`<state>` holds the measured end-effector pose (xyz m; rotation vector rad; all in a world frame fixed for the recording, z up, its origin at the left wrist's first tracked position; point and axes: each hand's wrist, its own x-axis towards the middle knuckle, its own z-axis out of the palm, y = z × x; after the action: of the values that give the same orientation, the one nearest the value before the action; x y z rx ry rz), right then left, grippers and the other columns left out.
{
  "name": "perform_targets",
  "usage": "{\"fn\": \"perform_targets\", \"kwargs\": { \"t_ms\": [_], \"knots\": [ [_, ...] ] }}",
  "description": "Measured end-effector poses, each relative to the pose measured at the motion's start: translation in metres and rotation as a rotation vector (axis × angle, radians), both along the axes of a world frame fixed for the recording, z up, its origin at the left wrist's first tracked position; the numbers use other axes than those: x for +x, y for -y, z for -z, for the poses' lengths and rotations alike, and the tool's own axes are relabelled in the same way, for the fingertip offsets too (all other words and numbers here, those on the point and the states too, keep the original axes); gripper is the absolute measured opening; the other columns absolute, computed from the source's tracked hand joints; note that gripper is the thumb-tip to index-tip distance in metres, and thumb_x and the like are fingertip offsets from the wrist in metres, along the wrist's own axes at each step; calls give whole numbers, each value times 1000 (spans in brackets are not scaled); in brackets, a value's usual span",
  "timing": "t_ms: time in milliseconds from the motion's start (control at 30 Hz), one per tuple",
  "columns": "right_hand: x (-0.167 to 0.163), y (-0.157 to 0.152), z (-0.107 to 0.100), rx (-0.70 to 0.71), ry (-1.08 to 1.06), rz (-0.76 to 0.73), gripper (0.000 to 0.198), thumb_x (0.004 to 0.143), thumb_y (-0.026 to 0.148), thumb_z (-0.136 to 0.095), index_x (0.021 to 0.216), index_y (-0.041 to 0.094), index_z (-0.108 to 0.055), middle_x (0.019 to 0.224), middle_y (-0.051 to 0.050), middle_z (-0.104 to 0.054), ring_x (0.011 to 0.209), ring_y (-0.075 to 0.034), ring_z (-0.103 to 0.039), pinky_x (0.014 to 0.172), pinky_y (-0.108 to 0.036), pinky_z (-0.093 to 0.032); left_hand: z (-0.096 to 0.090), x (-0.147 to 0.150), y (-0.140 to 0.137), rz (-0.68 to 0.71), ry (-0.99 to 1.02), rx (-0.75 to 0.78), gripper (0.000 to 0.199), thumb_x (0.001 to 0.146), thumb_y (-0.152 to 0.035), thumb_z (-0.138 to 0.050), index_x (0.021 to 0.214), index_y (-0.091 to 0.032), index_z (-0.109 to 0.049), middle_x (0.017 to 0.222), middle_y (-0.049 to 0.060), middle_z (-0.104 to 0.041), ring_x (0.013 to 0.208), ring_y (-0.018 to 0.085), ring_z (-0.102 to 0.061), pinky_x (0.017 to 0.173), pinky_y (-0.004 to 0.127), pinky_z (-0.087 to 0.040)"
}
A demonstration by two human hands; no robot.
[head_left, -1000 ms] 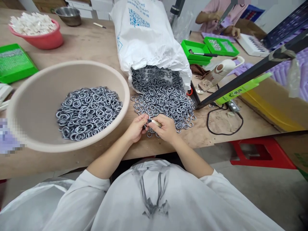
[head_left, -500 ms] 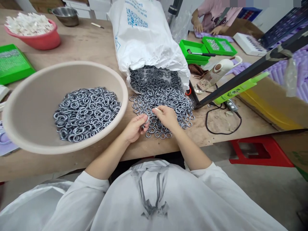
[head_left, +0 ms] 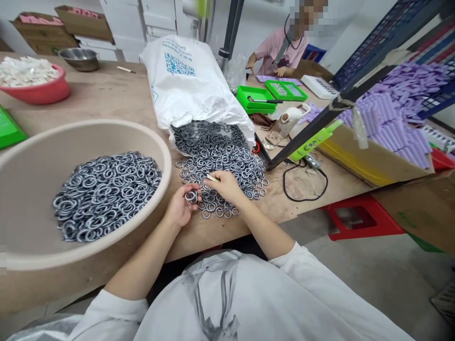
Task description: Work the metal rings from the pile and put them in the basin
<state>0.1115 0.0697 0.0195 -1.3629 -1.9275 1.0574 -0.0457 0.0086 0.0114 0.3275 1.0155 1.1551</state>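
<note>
1. Near the middle of my frame, the left hand (head_left: 179, 209) is palm up, fingers half curled, cradling a few held rings (head_left: 191, 196); I cannot count them surely. I would cup them loosely enough to turn, yet curled enough that none slips off the fingertips.
2. Just right of it, the right hand (head_left: 228, 186) is drawn into a pinch on a thin pale stick (head_left: 213, 178). I judge that a short, light grip gives the best control; I cannot tell whether the tip touches anything.
3. The ring pile (head_left: 245, 166) lies around and behind the right hand, mid-frame. I would lift the knuckles before turning them, since loose rings could be swept along the table (head_left: 199, 239).
4. At left, the big basin (head_left: 26, 189) bears a second ring heap (head_left: 106, 194). Its rim is near the left forearm, so I want that arm clear of it.
5. Upper centre, the white bag (head_left: 199, 92) lies with its mouth towards me, rings spilling out. I would draw from the pile's near edge, lest the slope slide.
</note>
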Motion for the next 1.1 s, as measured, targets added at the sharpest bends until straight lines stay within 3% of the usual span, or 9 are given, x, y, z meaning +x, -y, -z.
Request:
{"fn": "perform_targets", "kwargs": {
  "t_ms": [100, 167, 333, 400, 500, 733, 867, 1000, 1100],
  "knots": [
    [-3, 17, 0, -232, -300, -86, 45, 75, 62, -68, 70, 18, -61, 56, 5, -52, 49, -9, -40, 50, -24, -30, 1, 7, 4, 1, -102, 63, 28, 77, -41, -66, 85, -16, -59, 73, -1, -58, 49, 8, -54, 31, 15, -32],
    [-7, 26, 2, -271, -361, -96, 45, 72, 62, -70, 68, 18, -60, 55, 5, -53, 49, -9, -41, 50, -23, -30, 2, 12, 7, 40, -152, 140, 39, 71, -50, -74, 83, -17, -55, 67, -4, -55, 46, 7, -50, 31, 13, -27],
    [-11, 34, 8, -9, -257, 68, 39, 69, 54, -78, 75, 19, -63, 66, 3, -58, 62, -12, -50, 58, -24, -38, 2, 15, 10, 105, -194, 173, 48, 65, -53, -78, 77, -19, -47, 56, -8, -48, 39, 3, -39, 33, 11, -16],
    [-10, 34, 9, 80, -280, 55, 38, 70, 53, -78, 87, 20, -67, 77, 1, -62, 73, -15, -56, 65, -26, -43, 1, 14, 10, 118, -195, 176, 45, 66, -51, -78, 79, -19, -49, 56, -8, -48, 38, 3, -38, 33, 11, -15],
    [-11, 37, 8, 89, -373, 9, 38, 73, 55, -75, 90, 21, -68, 85, -2, -63, 80, -17, -60, 73, -30, -47, -1, 14, 10, 144, -173, 177, 42, 67, -50, -76, 79, -18, -52, 56, -7, -48, 38, 4, -39, 33, 12, -15],
    [-18, 31, 8, -233, -590, -31, 46, 72, 66, -70, 85, 23, -58, 63, 3, -58, 56, -15, -56, 58, -30, -47, -2, 14, 11, 170, -73, 198, 53, 66, -62, -76, 70, -17, -48, 55, -6, -45, 38, 3, -37, 32, 13, -16],
    [-9, 30, 4, -25, -397, 0, 51, 79, 71, -59, 72, 21, -55, 61, 3, -53, 58, -12, -48, 59, -26, -40, -3, 12, 11, 178, -15, 193, 53, 70, -63, -73, 68, -17, -46, 53, -7, -41, 37, 2, -35, 32, 13, -16],
    [3, 41, -1, 265, -76, -102, 48, 91, 62, -49, 71, 20, -60, 66, 0, -58, 65, -14, -51, 63, -27, -36, -3, 12, 11, 158, 15, 192, 53, 71, -61, -73, 67, -17, -44, 51, -8, -39, 34, 1, -31, 32, 13, -15],
    [6, 48, -1, 342, 0, -138, 45, 96, 55, -45, 73, 20, -63, 70, -2, -61, 67, -14, -53, 65, -27, -35, -2, 13, 11, 163, 19, 175, 53, 70, -61, -74, 67, -18, -43, 50, -9, -39, 34, 1, -30, 32, 13, -15]
  ]
}}
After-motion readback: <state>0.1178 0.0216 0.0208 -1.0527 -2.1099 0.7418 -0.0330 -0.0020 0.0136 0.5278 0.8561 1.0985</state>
